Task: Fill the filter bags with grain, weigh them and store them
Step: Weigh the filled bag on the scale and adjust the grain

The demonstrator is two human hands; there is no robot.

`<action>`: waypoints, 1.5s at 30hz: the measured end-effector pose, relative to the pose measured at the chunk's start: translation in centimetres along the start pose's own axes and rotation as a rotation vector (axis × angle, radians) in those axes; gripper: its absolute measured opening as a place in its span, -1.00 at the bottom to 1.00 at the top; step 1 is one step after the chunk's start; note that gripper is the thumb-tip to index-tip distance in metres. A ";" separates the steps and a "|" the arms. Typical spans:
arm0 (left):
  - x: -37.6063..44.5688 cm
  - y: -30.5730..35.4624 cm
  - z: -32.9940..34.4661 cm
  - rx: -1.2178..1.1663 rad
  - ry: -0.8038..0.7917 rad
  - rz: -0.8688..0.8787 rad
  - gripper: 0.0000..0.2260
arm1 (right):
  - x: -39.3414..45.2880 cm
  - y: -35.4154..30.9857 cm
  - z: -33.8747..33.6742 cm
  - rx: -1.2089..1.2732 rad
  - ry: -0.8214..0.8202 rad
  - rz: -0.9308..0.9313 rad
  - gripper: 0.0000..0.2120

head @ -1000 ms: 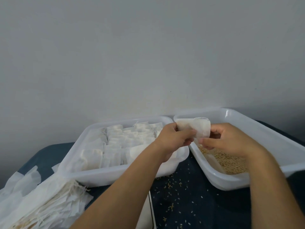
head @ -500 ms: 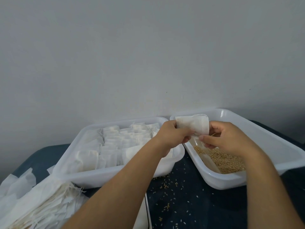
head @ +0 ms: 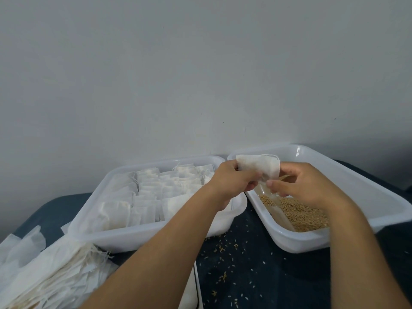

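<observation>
White filter paper is what both hands are working on: one filter bag is held up above the near-left corner of the grain tray, its mouth turned upward. The left hand pinches the bag's left edge between thumb and curled fingers, and the right hand grips its lower right corner, fingers bent round the paper. Whether the bag already holds grain cannot be told; it looks fairly flat.

The step appears to be opening or readying the bag for filling. To do it well, the person should keep the bag over the tray, so that anything spilled drops back onto the grain rather than joining the loose kernels already scattered on the dark tabletop. The paper looks thin and limp, so a light pinch at the seams is likely safer than a pull across the mouth, which could tear it. One hand should hold the mouth open while the other scoops.

Filled bags stand in rows in the storage tray to the left, and a heap of empty bags lies at the near left.
</observation>
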State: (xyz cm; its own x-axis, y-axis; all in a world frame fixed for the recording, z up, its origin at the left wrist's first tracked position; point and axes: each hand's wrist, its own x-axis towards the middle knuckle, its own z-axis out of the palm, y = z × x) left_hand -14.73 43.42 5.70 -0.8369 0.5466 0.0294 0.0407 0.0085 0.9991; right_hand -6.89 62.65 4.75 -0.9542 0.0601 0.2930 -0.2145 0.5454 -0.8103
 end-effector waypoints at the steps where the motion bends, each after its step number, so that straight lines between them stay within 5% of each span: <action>1: 0.0 0.0 0.0 0.003 -0.004 0.001 -0.85 | 0.0 0.1 0.1 0.003 0.000 0.008 -0.79; 7: -0.1 -0.3 -0.1 -0.004 0.010 -0.011 -0.79 | -0.2 -0.1 0.0 -0.019 0.042 0.009 -0.57; 11: -0.2 -0.3 0.0 -0.019 0.016 -0.018 -0.77 | 0.0 0.3 -0.2 -0.033 0.062 0.054 -0.82; 19: -0.5 -0.3 -0.1 -0.055 0.039 -0.037 -0.71 | -0.1 -0.4 -0.1 -0.154 0.199 0.094 -0.78; 32: -1.0 0.2 0.1 -0.067 0.054 0.017 -0.74 | 0.1 -0.9 0.7 0.117 0.030 -0.011 -0.78; 45: -4.5 -1.0 -0.8 -0.474 0.095 -0.020 -0.86 | 0.4 -4.4 2.5 -0.047 0.053 -0.109 -0.90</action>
State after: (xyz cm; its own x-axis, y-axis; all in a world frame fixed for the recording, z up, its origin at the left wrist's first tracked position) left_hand -11.40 40.28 4.56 -0.8820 0.4712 -0.0093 -0.2105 -0.3761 0.9024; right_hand -6.82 58.15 7.13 -0.9130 0.0420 0.4058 -0.3053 0.5893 -0.7480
